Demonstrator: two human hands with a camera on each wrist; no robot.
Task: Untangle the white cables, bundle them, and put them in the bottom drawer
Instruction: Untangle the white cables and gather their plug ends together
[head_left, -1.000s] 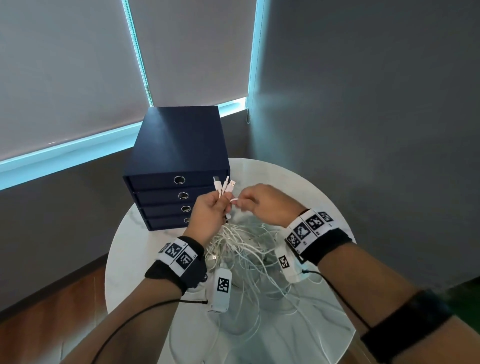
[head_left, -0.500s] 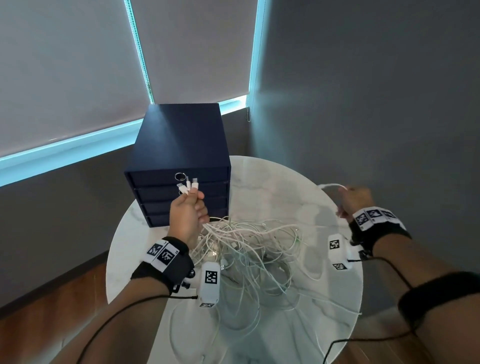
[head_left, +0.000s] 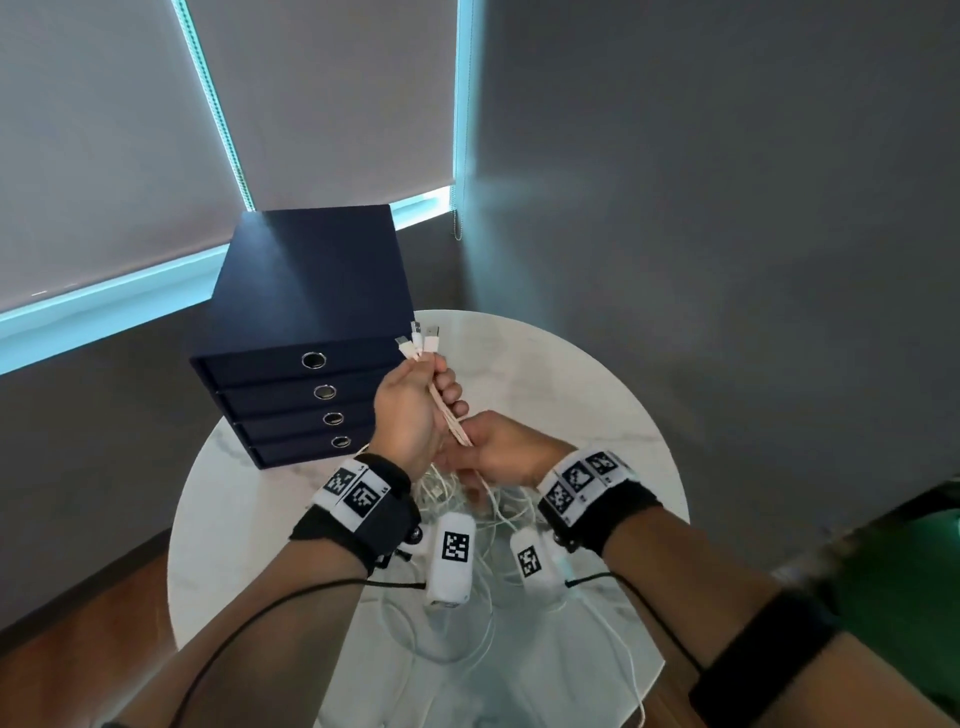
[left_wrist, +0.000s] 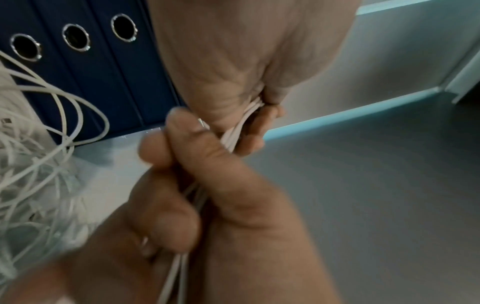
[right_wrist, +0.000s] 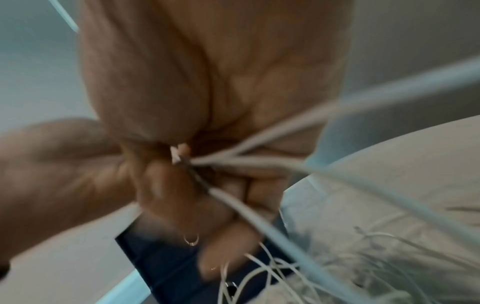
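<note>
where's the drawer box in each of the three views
head: drawer box left of centre, at the table's far edge, behind the left hand.
left wrist: drawer box top left, turned sideways, three ring pulls showing.
right wrist: drawer box bottom centre, mostly hidden behind the fingers.
shared landmark: the white cables both hands hold.

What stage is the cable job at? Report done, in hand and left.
Done: three connector ends are gathered in the left hand. In hand: the right hand grips the same white cables just below it. Left: the tangle still lies on the table, nothing is bundled, and the bottom drawer is shut.
</note>
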